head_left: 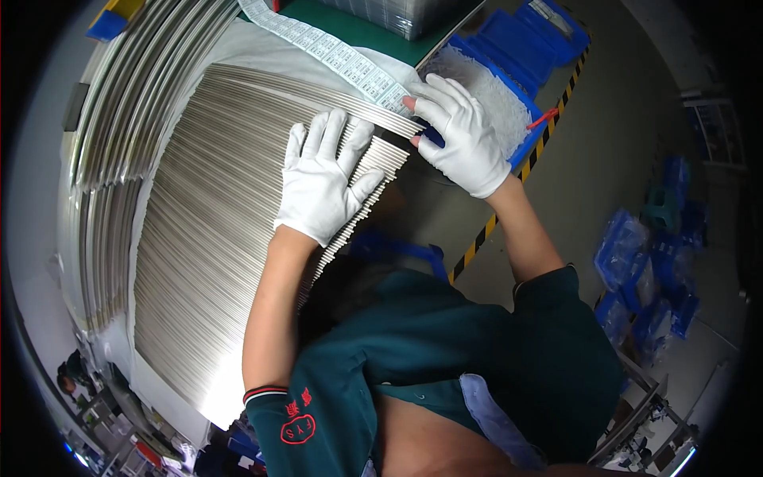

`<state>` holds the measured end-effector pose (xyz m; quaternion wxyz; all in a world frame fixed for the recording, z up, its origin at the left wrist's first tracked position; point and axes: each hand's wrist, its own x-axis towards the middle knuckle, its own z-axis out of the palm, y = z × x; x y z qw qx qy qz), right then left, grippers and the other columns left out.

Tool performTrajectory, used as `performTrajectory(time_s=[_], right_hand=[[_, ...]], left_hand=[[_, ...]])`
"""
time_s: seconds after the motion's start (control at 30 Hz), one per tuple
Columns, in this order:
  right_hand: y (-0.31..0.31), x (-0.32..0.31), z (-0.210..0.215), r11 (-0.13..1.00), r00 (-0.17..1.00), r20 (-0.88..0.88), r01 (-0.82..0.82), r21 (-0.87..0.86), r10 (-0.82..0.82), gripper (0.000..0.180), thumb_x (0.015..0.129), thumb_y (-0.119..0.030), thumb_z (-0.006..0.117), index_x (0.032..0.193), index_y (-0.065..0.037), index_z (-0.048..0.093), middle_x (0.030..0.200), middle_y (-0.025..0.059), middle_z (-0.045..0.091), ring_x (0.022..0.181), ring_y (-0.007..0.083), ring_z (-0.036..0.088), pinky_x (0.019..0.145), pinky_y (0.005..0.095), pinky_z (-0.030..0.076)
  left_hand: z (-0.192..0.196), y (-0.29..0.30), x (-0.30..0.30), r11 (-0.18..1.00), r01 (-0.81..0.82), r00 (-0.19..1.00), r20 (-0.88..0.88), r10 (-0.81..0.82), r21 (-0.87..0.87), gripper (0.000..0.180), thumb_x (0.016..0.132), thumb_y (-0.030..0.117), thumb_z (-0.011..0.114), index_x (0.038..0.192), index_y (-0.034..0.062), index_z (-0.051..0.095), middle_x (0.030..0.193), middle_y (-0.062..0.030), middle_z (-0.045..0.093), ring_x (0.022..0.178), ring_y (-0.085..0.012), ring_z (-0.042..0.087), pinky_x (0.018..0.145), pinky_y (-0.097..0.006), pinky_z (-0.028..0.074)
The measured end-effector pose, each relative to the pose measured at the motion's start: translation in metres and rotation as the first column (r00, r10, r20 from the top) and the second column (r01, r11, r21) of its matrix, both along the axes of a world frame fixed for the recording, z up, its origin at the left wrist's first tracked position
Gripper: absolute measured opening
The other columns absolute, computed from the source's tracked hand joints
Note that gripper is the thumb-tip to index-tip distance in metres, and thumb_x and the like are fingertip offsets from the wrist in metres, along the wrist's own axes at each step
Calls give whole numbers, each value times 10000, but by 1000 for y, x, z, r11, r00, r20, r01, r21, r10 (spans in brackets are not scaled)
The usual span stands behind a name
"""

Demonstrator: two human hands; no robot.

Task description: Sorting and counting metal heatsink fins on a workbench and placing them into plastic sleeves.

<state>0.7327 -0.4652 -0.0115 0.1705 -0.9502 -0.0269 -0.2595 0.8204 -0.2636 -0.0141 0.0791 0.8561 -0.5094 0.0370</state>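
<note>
A wide layer of long, thin silvery metal rods (214, 191) lies side by side in front of me. My left hand (322, 176), in a white glove, rests flat on the rods near their right ends, fingers spread. At the right, my gloved right hand (462, 135) has bent fingers, with bare thumb and index tips on either side of the ends of several rods (397, 121). A dark gap separates these rods from the rest. A long strip of printed white labels (342, 60) runs down to the right index fingertip; whether they touch is unclear.
More long metal strips (119, 151) hang in a curved stack at the left. Beyond the right hand, a blue bin (517, 87) holds clear plastic pieces. Yellow-black tape (481, 242) marks the floor. Bagged blue items (628, 250) lie at the far right.
</note>
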Motion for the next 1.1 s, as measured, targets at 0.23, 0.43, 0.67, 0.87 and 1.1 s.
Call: performTrajectory(time_s=[0.23,0.43,0.67,0.87,1.1], right_hand=[[5,-3,1,993,991,-98,-87,83,95,491,660,-113,715,1130,-87,574,1223,96,532,1218,302,429,1041,424,316],[5,-4,1,992,992,-86,-82,94,90,489,657,-103,713,1125,-84,571,1230,96,526,1226,304,422,1044,424,313],[9,-4,5,992,983,-138,-117,38,122,474,657,-105,710,1112,-88,576,1235,96,525,1233,301,418,1044,424,313],[12,-4,5,985,973,-165,-153,77,164,474,673,-113,703,1128,-101,570,1247,97,518,1244,280,412,1067,427,287],[14,-2,3,997,982,-175,-74,-23,69,452,693,-112,680,1132,-115,572,1257,89,510,1259,275,395,1075,423,278]], left_hand=[[3,5,-3,1000,7,1000,-1,-7,-25,599,866,533,427,1344,174,407,1338,-175,409,1273,-326,337,1070,-502,194],[2,8,-5,1000,3,1000,-1,-3,-27,603,856,538,439,1343,182,407,1339,-176,408,1275,-329,335,1068,-507,198],[1,11,-7,1000,-6,1000,-1,6,-30,592,858,532,438,1336,183,421,1341,-172,408,1277,-326,332,1071,-503,195],[5,17,-10,1000,0,1000,-15,0,-17,595,860,535,426,1340,184,416,1339,-171,408,1277,-322,332,1072,-500,196],[3,24,-17,1000,-16,1000,15,17,-22,607,850,540,434,1342,184,411,1320,-160,418,1251,-318,354,1057,-514,212]])
